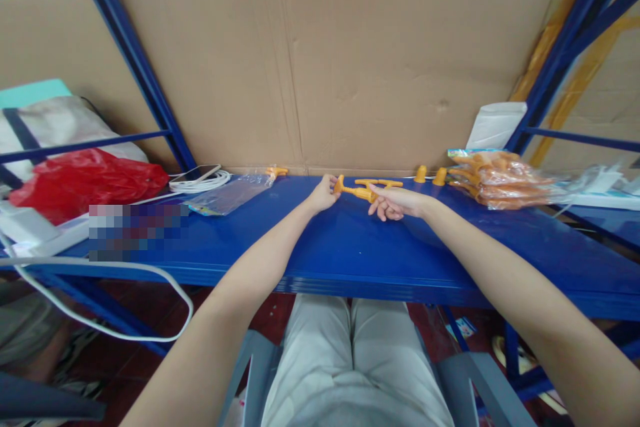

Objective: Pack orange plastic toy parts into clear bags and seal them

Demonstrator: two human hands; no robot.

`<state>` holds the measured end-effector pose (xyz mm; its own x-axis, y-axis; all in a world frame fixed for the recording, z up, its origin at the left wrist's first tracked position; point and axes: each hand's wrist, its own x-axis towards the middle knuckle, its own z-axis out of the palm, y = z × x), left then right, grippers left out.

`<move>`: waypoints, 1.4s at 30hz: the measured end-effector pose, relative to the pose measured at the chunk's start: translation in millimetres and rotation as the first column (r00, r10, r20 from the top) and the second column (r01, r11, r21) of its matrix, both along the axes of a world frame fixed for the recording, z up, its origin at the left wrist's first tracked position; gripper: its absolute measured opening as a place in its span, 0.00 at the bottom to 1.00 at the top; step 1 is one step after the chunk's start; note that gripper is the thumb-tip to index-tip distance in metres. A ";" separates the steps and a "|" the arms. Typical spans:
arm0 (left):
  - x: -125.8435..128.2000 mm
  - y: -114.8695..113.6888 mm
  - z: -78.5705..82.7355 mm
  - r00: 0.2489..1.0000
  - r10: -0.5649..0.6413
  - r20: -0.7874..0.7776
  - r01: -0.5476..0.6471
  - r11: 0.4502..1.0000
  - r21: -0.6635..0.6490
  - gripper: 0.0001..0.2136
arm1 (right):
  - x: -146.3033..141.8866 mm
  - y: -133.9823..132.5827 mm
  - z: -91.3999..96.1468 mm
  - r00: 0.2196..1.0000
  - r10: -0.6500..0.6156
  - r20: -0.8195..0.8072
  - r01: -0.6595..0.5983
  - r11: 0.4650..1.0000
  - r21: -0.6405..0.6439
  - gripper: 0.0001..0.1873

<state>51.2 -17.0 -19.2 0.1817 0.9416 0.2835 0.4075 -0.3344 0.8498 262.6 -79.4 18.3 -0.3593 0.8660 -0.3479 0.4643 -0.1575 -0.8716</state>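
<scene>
Head view: left hand [324, 193] pinches the flared end of a small orange plastic rod-shaped part [356, 191], and right hand [396, 203] grips its other end, just above the blue metal tabletop [350, 247]. Best handling, I'd say: pinch close to the ends, part level, low over the tabletop.

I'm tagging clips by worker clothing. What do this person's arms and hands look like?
Both arms are bare up to the frame edge, no sleeves in view. The left hand and right hand wear no gloves; no watch or bracelet shows. Rings are too small to tell.
</scene>
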 end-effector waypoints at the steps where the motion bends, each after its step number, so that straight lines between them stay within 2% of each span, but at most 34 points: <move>1: 0.1 0.4 -1.6 0.999 -0.019 -0.033 0.019 1.000 0.013 0.16 | -0.6 -0.1 -0.6 1.000 0.005 0.009 -0.005 1.000 -0.006 0.38; 4: -0.1 -0.2 -3.1 0.972 -0.104 -0.208 0.115 0.993 0.038 0.14 | -2.4 -0.5 -2.6 1.000 0.004 0.025 -0.004 1.000 -0.004 0.36; 7: -0.4 -3.1 -1.0 0.878 -0.171 -0.448 0.229 0.970 0.079 0.10 | -3.9 -0.8 -4.9 1.000 -0.011 0.024 0.010 1.000 0.030 0.29; 9: 0.7 -5.5 0.7 0.818 -0.122 -0.563 0.255 0.953 0.163 0.10 | -4.6 -1.0 -6.1 1.000 -0.005 0.017 0.004 0.998 0.059 0.23; 11: 3.5 -8.3 2.2 0.792 -0.036 -0.609 0.249 0.930 0.270 0.12 | -4.8 -1.0 -6.6 0.999 0.013 0.030 -0.016 0.995 0.094 0.17; 13: 7.4 -11.7 3.4 0.789 0.025 -0.614 0.249 0.900 0.357 0.14 | -4.1 -0.4 -6.0 0.996 0.015 0.083 -0.029 0.987 0.159 0.14; 15: 11.5 -15.6 4.5 0.788 0.047 -0.614 0.258 0.881 0.397 0.15 | -2.2 1.1 -5.0 0.984 -0.043 0.172 -0.010 0.956 0.292 0.14; 18: 15.9 -20.3 4.6 0.760 0.035 -0.649 0.278 0.885 0.373 0.16 | 2.4 5.1 -4.9 0.944 -0.220 0.244 0.058 0.843 0.534 0.11; 20: 16.9 -20.8 2.9 0.725 0.015 -0.688 0.287 0.902 0.322 0.18 | 5.0 8.7 -7.1 0.931 -0.276 0.239 0.078 0.791 0.607 0.07; 22: 16.6 -18.8 0.0 0.692 -0.009 -0.722 0.287 0.921 0.263 0.20 | 6.1 12.3 -11.1 0.944 -0.238 0.228 0.050 0.787 0.615 0.07; 25: 15.2 -13.2 -4.4 0.665 -0.042 -0.745 0.260 0.949 0.179 0.24 | 4.1 16.3 -17.1 0.978 -0.077 0.196 -0.064 0.778 0.624 0.11; 29: 13.3 -7.5 -6.5 0.701 -0.067 -0.710 0.266 0.948 0.173 0.25 | -0.7 16.8 -18.2 0.980 0.073 0.185 -0.174 0.762 0.624 0.16; 34: 12.2 -10.3 -4.4 0.730 -0.119 -0.673 0.353 0.909 0.222 0.20 | -1.7 14.8 -15.9 0.973 0.139 0.185 -0.224 0.768 0.601 0.19; 38: 13.3 -17.8 -1.6 0.759 -0.044 -0.650 0.302 0.908 0.291 0.16 | -1.9 11.3 -15.9 0.965 0.131 0.227 -0.246 0.755 0.607 0.19; 42: 15.9 -24.8 2.6 0.764 0.030 -0.645 0.248 0.909 0.336 0.13 | -2.2 8.3 -12.2 0.973 0.117 0.198 -0.212 0.792 0.572 0.17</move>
